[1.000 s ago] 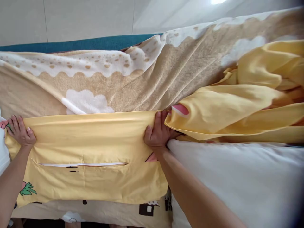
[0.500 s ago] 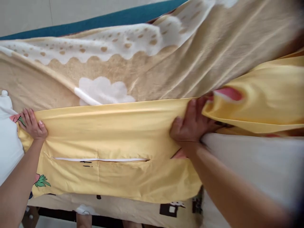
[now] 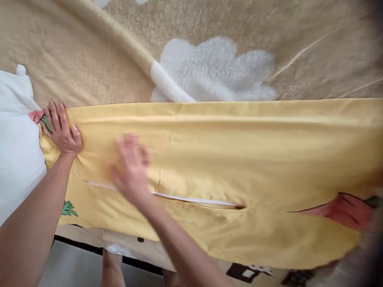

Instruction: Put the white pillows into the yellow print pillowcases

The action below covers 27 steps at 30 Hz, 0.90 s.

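Observation:
A long yellow fabric cover [image 3: 209, 159] with printed red and green figures lies spread across the bedding. A slit edged in white, like a zip opening [image 3: 197, 198], runs along its lower half. My left hand [image 3: 63, 129] presses flat on the cover's left end, fingers spread, beside a white pillow-like cloth [image 3: 18, 147]. Blurred by motion, my right hand [image 3: 131, 167] is over the cover's left-middle part, above the slit, with fingers apart and nothing held. Whether it touches the fabric I cannot tell.
Behind the cover lies a tan plush blanket [image 3: 98, 59] with white cloud shapes. A beige printed sheet [image 3: 89, 235] shows along the near edge. Below that edge are the floor [image 3: 72, 259] and a person's legs [image 3: 113, 271].
My right hand has left the cover's right part and moved left, near my left hand. The folded yellow part at right now lies flatter. The view has come closer.

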{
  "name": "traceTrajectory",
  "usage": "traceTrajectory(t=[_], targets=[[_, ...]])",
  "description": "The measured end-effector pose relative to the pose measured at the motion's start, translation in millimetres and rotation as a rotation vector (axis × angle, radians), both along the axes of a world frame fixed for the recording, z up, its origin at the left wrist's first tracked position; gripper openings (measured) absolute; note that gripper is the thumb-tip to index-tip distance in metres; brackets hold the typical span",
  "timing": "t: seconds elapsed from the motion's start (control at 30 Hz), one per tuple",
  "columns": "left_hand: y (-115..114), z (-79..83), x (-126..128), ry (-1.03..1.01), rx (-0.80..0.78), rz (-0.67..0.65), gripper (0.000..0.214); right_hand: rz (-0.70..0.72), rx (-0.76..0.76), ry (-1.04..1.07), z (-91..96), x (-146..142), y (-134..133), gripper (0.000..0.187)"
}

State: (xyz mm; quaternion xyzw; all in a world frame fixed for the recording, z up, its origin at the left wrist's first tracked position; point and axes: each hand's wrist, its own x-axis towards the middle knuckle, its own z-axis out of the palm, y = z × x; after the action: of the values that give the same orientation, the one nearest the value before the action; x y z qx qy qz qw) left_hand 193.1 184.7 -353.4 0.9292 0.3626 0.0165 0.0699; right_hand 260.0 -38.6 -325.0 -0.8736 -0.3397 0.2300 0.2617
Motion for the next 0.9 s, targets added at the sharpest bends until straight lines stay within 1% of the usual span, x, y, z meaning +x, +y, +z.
traceTrajectory(t=[0.03, 0.07, 0.1, 0.13, 0.17, 0.2, 0.23, 0.33, 0.4, 0.43, 0.47, 0.5, 0.57, 0.7, 0.8, 0.9], targets=[[0, -0.3, 0, -0.009, 0.020, -0.017, 0.070, 0.098, 0.064, 0.047, -1.0, -12, 23, 0.064], [1, -0.6, -1, -0.017, 0.048, -0.036, 0.070, 0.147, 0.099, 0.055, -3.9, -19, 40, 0.064], [1, -0.8, -1, -0.023, 0.077, -0.048, 0.070, 0.182, 0.126, 0.049, -8.7, -19, 50, 0.063], [1, -0.9, -2, -0.025, 0.101, -0.054, 0.070, 0.189, 0.129, 0.019, -15.3, -14, 50, 0.062], [1, -0.9, -2, -0.025, 0.115, -0.052, 0.070, 0.169, 0.114, -0.027, -23.2, -3, 40, 0.060], [1, -0.6, -2, -0.022, 0.120, -0.044, 0.070, 0.134, 0.083, -0.079, -32.0, 13, 21, 0.059], [1, -0.2, -2, -0.018, 0.115, -0.032, 0.069, 0.081, 0.039, -0.135, -41.0, 33, -6, 0.060], [0, 1.3, -2, -0.015, 0.083, -0.010, 0.069, -0.120, -0.143, -0.283, -64.3, 98, -114, 0.068], [0, 1.8, -2, -0.019, 0.056, -0.004, 0.070, -0.280, -0.133, -0.388, -74.1, 133, -180, 0.069], [1, 1.9, -2, -0.026, 0.043, -0.005, 0.070, -0.359, -0.125, -0.401, -77.2, 146, -205, 0.067], [1, 1.8, -3, -0.035, 0.031, -0.010, 0.071, -0.419, -0.112, -0.406, -79.4, 155, -225, 0.064], [2, 1.7, -3, -0.045, 0.028, -0.017, 0.072, -0.459, -0.102, -0.405, -81.1, 162, -238, 0.063], [4, 2.3, -4, -0.064, 0.063, -0.043, 0.072, -0.479, -0.100, -0.407, -83.9, 167, -250, 0.063], [3, 8.7, 0, -0.092, 0.160, -0.069, 0.074, -0.475, -0.118, -0.487, -90.7, 172, -247, 0.066], [0, 16.6, 6, -0.100, 0.137, -0.046, 0.079, -0.482, -0.144, -0.542, -94.2, 177, -244, 0.068], [-2, 23.1, 12, -0.070, 0.117, -0.018, 0.081, -0.467, -0.169, -0.513, -92.8, 181, -244, 0.069]])
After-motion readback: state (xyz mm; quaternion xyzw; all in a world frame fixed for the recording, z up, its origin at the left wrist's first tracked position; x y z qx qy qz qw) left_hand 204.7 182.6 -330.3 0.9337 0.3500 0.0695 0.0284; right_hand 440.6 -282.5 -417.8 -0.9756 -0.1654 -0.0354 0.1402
